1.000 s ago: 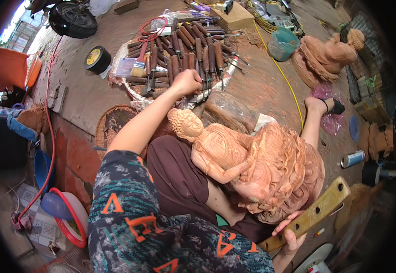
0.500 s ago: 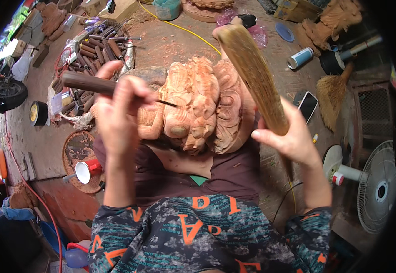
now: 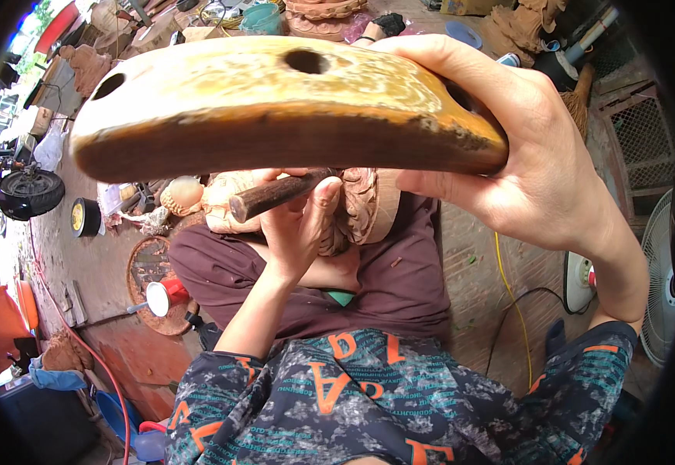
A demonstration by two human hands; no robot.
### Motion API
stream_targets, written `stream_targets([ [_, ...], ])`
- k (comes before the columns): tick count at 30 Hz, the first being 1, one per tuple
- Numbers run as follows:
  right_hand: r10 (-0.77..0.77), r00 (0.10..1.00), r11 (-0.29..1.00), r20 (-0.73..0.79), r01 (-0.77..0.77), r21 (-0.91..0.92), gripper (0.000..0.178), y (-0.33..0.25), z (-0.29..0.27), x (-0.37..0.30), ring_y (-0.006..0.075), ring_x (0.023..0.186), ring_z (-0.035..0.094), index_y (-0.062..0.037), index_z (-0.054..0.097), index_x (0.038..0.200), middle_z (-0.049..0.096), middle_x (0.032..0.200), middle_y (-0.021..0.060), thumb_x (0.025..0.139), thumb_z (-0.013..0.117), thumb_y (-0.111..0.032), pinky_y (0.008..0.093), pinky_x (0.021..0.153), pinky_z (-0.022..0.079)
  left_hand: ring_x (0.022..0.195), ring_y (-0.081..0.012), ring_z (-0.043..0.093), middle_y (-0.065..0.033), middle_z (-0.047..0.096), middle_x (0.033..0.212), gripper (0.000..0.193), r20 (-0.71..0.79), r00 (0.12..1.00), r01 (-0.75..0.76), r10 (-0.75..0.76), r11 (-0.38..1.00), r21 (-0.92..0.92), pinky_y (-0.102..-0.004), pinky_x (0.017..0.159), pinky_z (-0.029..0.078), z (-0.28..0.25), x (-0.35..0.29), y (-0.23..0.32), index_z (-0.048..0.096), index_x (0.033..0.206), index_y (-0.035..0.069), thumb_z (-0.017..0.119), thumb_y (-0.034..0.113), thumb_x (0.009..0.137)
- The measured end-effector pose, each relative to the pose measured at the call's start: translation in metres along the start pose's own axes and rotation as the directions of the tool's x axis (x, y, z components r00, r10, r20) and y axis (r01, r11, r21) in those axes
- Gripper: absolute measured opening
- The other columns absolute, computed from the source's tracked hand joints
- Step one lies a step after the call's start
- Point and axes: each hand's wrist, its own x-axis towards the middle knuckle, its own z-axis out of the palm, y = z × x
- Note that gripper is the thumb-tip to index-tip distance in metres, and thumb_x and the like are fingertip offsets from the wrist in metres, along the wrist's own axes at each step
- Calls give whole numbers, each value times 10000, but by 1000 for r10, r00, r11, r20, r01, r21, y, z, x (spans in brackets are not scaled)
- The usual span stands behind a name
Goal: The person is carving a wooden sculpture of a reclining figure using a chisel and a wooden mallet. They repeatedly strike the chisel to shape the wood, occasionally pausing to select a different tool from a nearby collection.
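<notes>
Close to the camera, my right hand (image 3: 531, 139) grips a worn, flat wooden mallet (image 3: 275, 136) with dark round holes, raised across the view. Beneath it, my left hand (image 3: 295, 232) holds a chisel by its dark wooden handle (image 3: 272, 196), the butt pointing left toward me. The chisel's blade is out of sight behind the mallet and my fingers. A carved wooden figure (image 3: 365, 190) with curling relief rests at my lap, its upper part covered by the mallet.
To the left are a red and white cup (image 3: 165, 295) by a round wooden tray (image 3: 145, 256), a roll of black tape (image 3: 85, 218) and a red cord (image 3: 66, 335). A yellow cable (image 3: 512, 291) and a fan (image 3: 659, 287) are on the right.
My right hand has lifted the mallet toward the camera and swung it across to the left. My left hand has moved right with the chisel, now over the carving.
</notes>
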Motion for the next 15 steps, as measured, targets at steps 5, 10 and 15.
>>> stream_targets([
  [5,-96,995,995,-28,96,-1,596,-1,5,7,270,1002,632,31,499,1195,624,1085,170,672,768,-67,317,866,481,952,-125,599,-109,604,1052,345,-39,998,-38,41,997,64,-245,804,497,3,4,1,444,1170,-23,602,-28,863],
  [10,-91,996,996,-8,91,-5,583,1,6,8,281,1006,631,33,503,1189,626,1070,177,675,762,-59,314,869,477,896,-124,618,-94,628,995,319,-52,998,-16,21,995,98,-241,753,511,2,5,3,470,1149,-32,607,-25,861],
  [15,-91,995,996,-46,92,16,532,1,10,11,266,972,640,16,517,1179,631,1045,165,697,734,-42,306,833,488,853,-119,622,-97,636,958,267,-25,999,43,-40,993,110,-242,742,513,0,11,6,475,1092,-22,601,-39,858],
])
